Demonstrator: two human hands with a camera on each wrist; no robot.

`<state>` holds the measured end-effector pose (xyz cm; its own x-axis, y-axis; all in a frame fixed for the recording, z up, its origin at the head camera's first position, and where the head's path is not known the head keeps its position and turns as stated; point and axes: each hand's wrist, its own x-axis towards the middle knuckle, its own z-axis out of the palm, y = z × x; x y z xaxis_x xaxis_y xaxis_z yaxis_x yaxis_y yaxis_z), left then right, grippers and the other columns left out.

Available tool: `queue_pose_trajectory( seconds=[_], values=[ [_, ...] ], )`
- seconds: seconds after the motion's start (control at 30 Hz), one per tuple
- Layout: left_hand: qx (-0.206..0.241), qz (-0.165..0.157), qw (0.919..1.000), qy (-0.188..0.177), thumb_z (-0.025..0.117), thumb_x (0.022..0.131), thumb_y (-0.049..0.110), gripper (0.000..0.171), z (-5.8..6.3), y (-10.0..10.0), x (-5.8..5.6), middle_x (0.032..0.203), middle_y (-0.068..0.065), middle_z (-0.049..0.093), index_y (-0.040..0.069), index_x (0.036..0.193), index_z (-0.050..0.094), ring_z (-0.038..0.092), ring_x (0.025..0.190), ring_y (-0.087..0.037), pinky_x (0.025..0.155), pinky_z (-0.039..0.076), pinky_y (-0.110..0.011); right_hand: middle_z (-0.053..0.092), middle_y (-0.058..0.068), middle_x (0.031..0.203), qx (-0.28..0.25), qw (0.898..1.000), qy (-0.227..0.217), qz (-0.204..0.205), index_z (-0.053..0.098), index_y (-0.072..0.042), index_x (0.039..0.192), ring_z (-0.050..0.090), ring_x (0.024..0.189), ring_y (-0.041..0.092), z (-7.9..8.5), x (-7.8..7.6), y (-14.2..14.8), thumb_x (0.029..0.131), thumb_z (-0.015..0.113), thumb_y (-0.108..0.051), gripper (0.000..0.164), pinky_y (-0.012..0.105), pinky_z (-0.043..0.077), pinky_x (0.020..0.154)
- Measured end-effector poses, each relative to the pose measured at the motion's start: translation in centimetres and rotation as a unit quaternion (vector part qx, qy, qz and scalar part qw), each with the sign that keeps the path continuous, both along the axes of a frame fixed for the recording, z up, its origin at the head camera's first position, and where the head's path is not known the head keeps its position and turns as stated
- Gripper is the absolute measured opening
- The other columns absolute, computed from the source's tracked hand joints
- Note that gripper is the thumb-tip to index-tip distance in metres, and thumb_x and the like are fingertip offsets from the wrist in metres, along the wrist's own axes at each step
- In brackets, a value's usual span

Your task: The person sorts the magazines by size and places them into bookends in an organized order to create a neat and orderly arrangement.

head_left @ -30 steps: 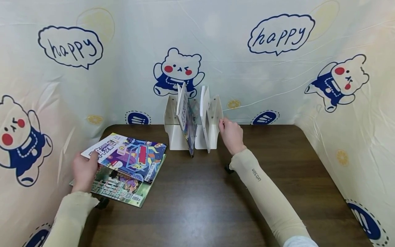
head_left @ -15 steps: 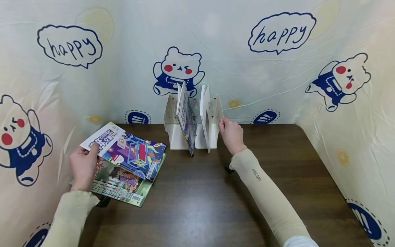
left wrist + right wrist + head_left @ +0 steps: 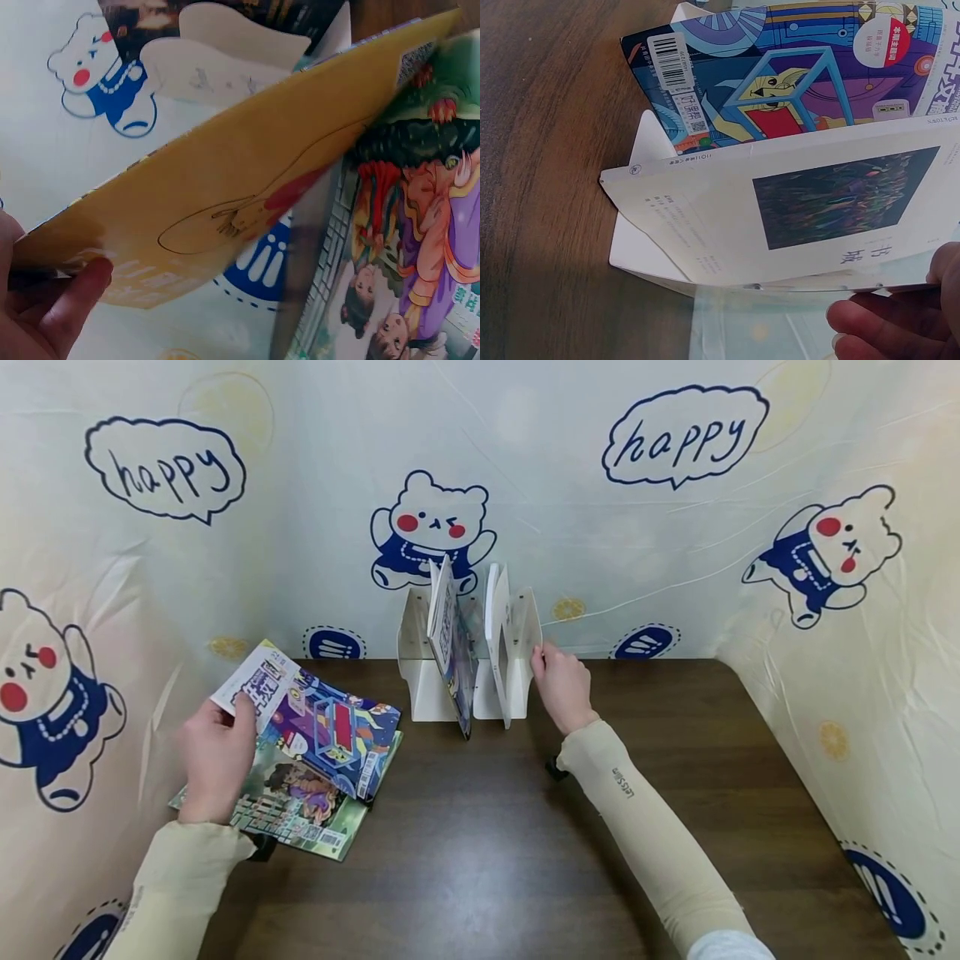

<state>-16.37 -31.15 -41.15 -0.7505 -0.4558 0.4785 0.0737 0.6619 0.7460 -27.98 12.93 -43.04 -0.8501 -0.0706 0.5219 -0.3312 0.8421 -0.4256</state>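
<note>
passage: table (image 3: 420, 843) between forearms (image 3: 652, 852) | obstacles: white rack (image 3: 433, 695), standing magazines (image 3: 452, 652), right fingers (image 3: 866, 319)

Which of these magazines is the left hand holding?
The purple-and-blue magazine outside the rack: the left hand pinches its white end. The green magazine lies partly beneath it; the others stand in the rack.

I see the upper magazine (image 3: 333, 727) in purple and blue, with a white title band and a red block framed in light blue; its underside (image 3: 225, 165) is mustard yellow with a red patch. The lower magazine (image 3: 315, 831) is green, its figures partly purple. The rack (image 3: 435, 693) is plain white, the standing book (image 3: 705, 217) white with a dark, many-coloured rectangle, the standing magazine (image 3: 682, 112) purple and blue. My counter (image 3: 480, 868) is brown wood grain, the sleeves (image 3: 645, 835) cream, the backdrop (image 3: 562, 539) pale blue and cream with red-cheeked bears in navy.
</note>
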Motion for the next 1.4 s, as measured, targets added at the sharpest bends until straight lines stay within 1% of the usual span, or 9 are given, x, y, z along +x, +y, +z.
queue_pose_trajectory(
  seconds=[0.1, 0.17, 0.57, 0.93, 1.03, 1.1, 1.2, 1.33, 1.4],
  values=[
    [-0.018, 0.001, 0.9997, 0.014, 0.055, 0.103, 0.026, 0.039, 0.4, 0.6, 0.1, 0.082, -0.019, 0.073, -0.005, 0.113, 0.076, 0.047, 0.05, 0.006, 0.042, 0.034, -0.014, 0.048, 0.006, 0.055, 0.0, 1.0, -0.001, 0.001, 0.05, -0.008, 0.071, 0.047, 0.046, 0.025, 0.0, 0.0, 0.0, 0.108, 0.053, -0.016, 0.038, 0.038, 0.038, 0.045],
    [-0.023, 0.001, 0.9995, 0.02, 0.055, 0.103, 0.026, 0.039, 0.6, 0.9, 0.1, 0.09, -0.025, 0.075, -0.005, 0.116, 0.076, 0.048, 0.053, 0.009, 0.043, 0.034, -0.013, 0.048, 0.006, 0.055, -0.001, 1.0, -0.004, 0.002, 0.05, -0.008, 0.071, 0.047, 0.046, 0.024, 0.0, -0.1, 0.0, 0.108, 0.052, -0.018, 0.038, 0.037, 0.037, 0.045],
    [-0.061, -0.028, 0.9919, 0.108, 0.057, 0.101, 0.015, 0.034, 2.4, 3.2, 0.8, 0.108, -0.027, 0.074, -0.006, 0.122, 0.073, 0.052, 0.069, 0.024, 0.051, 0.035, -0.002, 0.047, 0.005, 0.054, 0.003, 1.0, 0.005, -0.006, 0.046, -0.011, 0.068, 0.046, 0.045, 0.025, -0.2, -0.2, 0.2, 0.107, 0.053, -0.018, 0.04, 0.041, 0.039, 0.044],
    [-0.104, -0.055, 0.9782, 0.171, 0.057, 0.096, 0.009, 0.03, 4.5, 5.6, 2.1, 0.1, -0.028, 0.075, -0.007, 0.114, 0.076, 0.05, 0.077, 0.027, 0.064, 0.037, 0.002, 0.045, 0.005, 0.053, 0.002, 1.0, 0.005, -0.006, 0.045, -0.011, 0.067, 0.045, 0.044, 0.025, -0.2, -0.2, 0.0, 0.106, 0.056, -0.016, 0.041, 0.04, 0.038, 0.044],
    [-0.119, -0.054, 0.9746, 0.182, 0.058, 0.095, 0.007, 0.028, 5.1, 6.2, 2.5, 0.099, -0.027, 0.076, -0.007, 0.112, 0.076, 0.063, 0.075, 0.011, 0.068, 0.036, 0.002, 0.045, 0.005, 0.053, 0.001, 1.0, 0.003, -0.006, 0.046, -0.011, 0.067, 0.045, 0.044, 0.025, -0.2, -0.2, 0.0, 0.106, 0.057, -0.016, 0.04, 0.04, 0.037, 0.044],
    [-0.126, -0.055, 0.9726, 0.188, 0.058, 0.095, 0.006, 0.028, 5.4, 6.6, 2.8, 0.099, -0.027, 0.076, -0.007, 0.112, 0.076, 0.071, 0.072, -0.011, 0.069, 0.035, 0.002, 0.045, 0.005, 0.054, 0.001, 1.0, 0.001, -0.005, 0.046, -0.011, 0.068, 0.045, 0.044, 0.025, -0.2, -0.2, 0.0, 0.107, 0.056, -0.016, 0.04, 0.039, 0.037, 0.044],
    [-0.138, -0.061, 0.9696, 0.192, 0.058, 0.094, 0.005, 0.029, 6.0, 7.2, 3.4, 0.099, -0.026, 0.076, -0.008, 0.113, 0.075, 0.072, 0.068, -0.041, 0.068, 0.034, 0.002, 0.045, 0.005, 0.054, 0.002, 1.0, 0.0, -0.004, 0.046, -0.011, 0.068, 0.045, 0.045, 0.025, -0.2, -0.3, 0.0, 0.107, 0.054, -0.017, 0.041, 0.04, 0.037, 0.045],
    [-0.153, -0.07, 0.9665, 0.194, 0.057, 0.094, 0.008, 0.03, 6.7, 7.9, 4.3, 0.098, -0.025, 0.076, -0.007, 0.113, 0.075, 0.07, 0.065, -0.036, 0.064, 0.035, 0.001, 0.045, 0.006, 0.054, 0.002, 1.0, -0.004, -0.006, 0.046, -0.011, 0.068, 0.045, 0.046, 0.025, -0.2, -0.2, 0.0, 0.107, 0.054, -0.018, 0.04, 0.04, 0.038, 0.045],
    [-0.148, -0.077, 0.9673, 0.191, 0.057, 0.095, 0.009, 0.031, 7.0, 8.3, 4.8, 0.099, -0.024, 0.077, -0.006, 0.114, 0.076, 0.071, 0.068, -0.019, 0.065, 0.037, 0.001, 0.045, 0.006, 0.055, 0.002, 1.0, -0.005, -0.007, 0.046, -0.01, 0.068, 0.045, 0.046, 0.026, -0.2, -0.2, 0.0, 0.107, 0.055, -0.018, 0.04, 0.04, 0.038, 0.045]
  ],
)
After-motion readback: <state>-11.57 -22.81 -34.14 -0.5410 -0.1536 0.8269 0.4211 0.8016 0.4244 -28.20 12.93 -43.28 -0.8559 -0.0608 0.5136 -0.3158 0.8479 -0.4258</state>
